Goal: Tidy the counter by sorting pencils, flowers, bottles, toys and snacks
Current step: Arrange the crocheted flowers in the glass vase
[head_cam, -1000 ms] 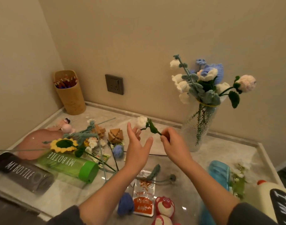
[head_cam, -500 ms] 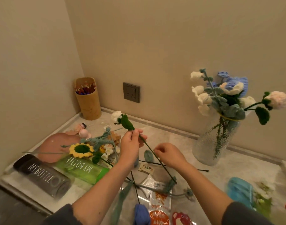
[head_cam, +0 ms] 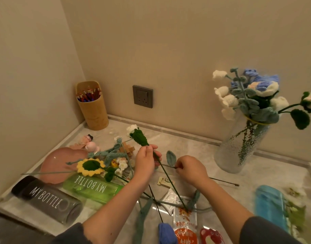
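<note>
head view: the left hand is closed round the dark green stem of a white crochet flower, just below its green leaf. the bloom is mostly hidden behind that leaf, and the stem slants down to the top of the snack packet, whose lower end is cut off by the frame. the right hand pinches the thin stem of a grey-blue leaf; its fingertips are curled under and not visible. both hands are above the counter, left of the glass vase, which holds other flowers. a sunflower, a green bottle and a grey bottle lie at left. pencils stand in the holder in the corner. a red toy is cut off at the bottom edge. the blue object at right is too blurred to identify.
</note>
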{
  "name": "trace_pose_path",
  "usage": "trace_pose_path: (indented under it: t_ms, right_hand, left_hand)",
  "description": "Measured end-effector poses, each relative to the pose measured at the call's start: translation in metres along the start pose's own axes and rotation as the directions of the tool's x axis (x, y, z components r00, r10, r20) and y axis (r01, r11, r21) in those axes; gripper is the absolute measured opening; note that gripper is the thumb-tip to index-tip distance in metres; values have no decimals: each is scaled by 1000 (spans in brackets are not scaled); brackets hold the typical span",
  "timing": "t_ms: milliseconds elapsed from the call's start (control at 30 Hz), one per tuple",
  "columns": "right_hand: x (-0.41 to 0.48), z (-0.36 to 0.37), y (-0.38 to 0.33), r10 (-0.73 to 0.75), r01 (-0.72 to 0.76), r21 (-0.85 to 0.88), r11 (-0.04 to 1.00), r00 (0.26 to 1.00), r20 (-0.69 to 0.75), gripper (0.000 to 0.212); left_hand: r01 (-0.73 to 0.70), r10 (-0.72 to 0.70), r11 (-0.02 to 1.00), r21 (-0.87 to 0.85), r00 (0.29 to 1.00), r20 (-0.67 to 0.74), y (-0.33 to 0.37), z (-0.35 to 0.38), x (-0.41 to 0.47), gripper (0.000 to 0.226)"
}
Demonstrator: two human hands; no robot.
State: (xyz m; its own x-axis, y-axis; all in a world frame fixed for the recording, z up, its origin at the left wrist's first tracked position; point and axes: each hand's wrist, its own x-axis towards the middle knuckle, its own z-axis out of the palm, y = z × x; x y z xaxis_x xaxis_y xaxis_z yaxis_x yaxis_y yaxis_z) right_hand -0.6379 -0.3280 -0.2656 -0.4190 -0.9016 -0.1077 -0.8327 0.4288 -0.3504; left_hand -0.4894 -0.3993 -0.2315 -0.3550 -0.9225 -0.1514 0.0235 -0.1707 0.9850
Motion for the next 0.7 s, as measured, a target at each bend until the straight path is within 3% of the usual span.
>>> trace_pose_path:
  t_ms: [200, 367, 567, 700]
  right_hand:
    - [-3, -58, -12, 112, -26, 283, 959, 949, -293, 7]
    - [-19, -106, -35, 197, 145, 625, 767, 874, -444, 6]
    - [-44, -152, -46, 212, 311, 768, 560, 842, -496, 7]
    - [-61, -169, -35, 220, 356, 776, 521, 822, -525, 10]
  left_hand:
    - [-125, 126, 992, -29, 992, 17, 22, 14, 4, 26]
    - [-201, 210, 973, -109, 975, 74, 52, 34, 1, 22]
    - [-316, 339, 939, -136, 915, 217, 93, 75, -8, 16]
    - [-359, 396, 916, -177, 874, 281, 112, 101, -21, 15]
